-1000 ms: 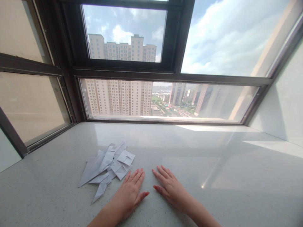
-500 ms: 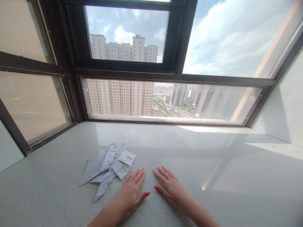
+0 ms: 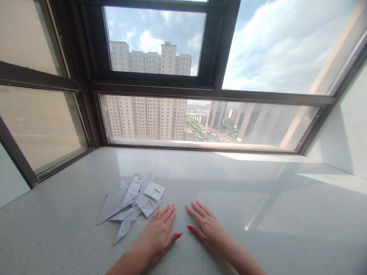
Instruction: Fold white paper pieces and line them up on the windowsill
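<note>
My left hand lies flat, palm down, on the speckled white windowsill, its fingers stretched out and nothing in it. Across a small gap, my right hand rests flat on the same surface, also holding nothing. Both thumbs point inward towards each other. Just beyond the left fingertips is a loose heap of folded white paper pieces, several overlapping. A square folded piece lies on top at the heap's right side, and a narrow pointed piece sticks out at its near side.
Dark window frames border the sill at the back and left. A white wall closes off the right side. Sunlight falls on the sill at the far right. Tall buildings stand outside beyond the glass.
</note>
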`<state>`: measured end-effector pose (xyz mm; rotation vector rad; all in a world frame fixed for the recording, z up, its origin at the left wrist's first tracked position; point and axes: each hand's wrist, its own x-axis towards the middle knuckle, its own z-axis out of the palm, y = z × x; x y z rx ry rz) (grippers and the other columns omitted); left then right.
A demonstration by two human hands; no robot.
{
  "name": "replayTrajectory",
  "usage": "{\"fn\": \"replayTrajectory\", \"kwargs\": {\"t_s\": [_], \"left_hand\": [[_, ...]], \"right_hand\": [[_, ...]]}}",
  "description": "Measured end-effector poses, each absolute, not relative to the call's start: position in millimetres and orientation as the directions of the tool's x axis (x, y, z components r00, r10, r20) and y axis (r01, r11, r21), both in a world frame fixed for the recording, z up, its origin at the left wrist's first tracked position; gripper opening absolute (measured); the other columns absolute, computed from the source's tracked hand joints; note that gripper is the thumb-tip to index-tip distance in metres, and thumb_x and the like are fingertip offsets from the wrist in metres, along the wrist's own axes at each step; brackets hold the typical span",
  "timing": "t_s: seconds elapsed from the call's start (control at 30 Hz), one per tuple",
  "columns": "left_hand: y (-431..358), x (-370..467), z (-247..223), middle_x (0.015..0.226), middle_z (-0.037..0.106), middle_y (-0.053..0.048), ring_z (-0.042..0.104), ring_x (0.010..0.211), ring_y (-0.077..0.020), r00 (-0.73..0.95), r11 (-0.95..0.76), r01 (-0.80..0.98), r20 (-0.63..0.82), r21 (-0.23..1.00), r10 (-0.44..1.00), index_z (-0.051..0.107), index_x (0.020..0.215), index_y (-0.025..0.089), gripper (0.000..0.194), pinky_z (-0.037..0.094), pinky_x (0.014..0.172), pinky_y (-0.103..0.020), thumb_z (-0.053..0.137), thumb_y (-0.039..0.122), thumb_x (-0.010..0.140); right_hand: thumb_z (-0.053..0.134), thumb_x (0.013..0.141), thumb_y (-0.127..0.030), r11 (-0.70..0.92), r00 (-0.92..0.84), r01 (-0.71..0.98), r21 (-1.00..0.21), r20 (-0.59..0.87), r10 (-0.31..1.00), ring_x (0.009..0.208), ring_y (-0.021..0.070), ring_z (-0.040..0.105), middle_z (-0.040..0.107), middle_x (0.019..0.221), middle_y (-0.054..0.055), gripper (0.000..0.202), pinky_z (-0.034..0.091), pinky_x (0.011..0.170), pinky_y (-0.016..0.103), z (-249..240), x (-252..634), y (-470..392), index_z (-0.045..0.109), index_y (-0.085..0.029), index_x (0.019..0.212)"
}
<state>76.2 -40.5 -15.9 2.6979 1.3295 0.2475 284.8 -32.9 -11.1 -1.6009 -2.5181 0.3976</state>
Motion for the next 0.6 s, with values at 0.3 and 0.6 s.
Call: {"fn": "replayTrajectory", "kwargs": {"t_s": [0.3, 0.6], "left_hand": [[-41.3, 75.7, -14.9, 0.137, 0.028, -0.008, 0.023, 0.126, -0.0212, 0.603, -0.609, 0.772, 0.093, 0.184, 0.792, 0.029, 0.130, 0.017, 0.059, 0.025, 0.101, -0.039, 0.021, 0.053, 0.084], [-41.9, 76.5, -13.3, 0.137, 0.028, -0.008, 0.023, 0.126, -0.0214, 0.598, -0.603, 0.770, 0.094, 0.207, 0.796, 0.029, 0.130, 0.016, 0.058, 0.025, 0.101, -0.040, 0.022, 0.052, 0.084]], "right_hand": [[0.026, 0.080, -0.059, 0.407, -0.431, 0.861, -0.305, -0.012, 0.902, 0.127, 0.0249, 0.019, 0.028, 0.138, 0.009, 0.063, 0.018, 0.103, 0.041, -11.0, 285.3, -33.6, 0.032, -0.021, 0.130], [0.027, 0.080, -0.059, 0.412, -0.430, 0.860, -0.302, 0.008, 0.903, 0.127, 0.0249, 0.020, 0.030, 0.137, 0.008, 0.062, 0.019, 0.103, 0.041, -12.8, 285.6, -33.6, 0.032, -0.023, 0.130]]}}
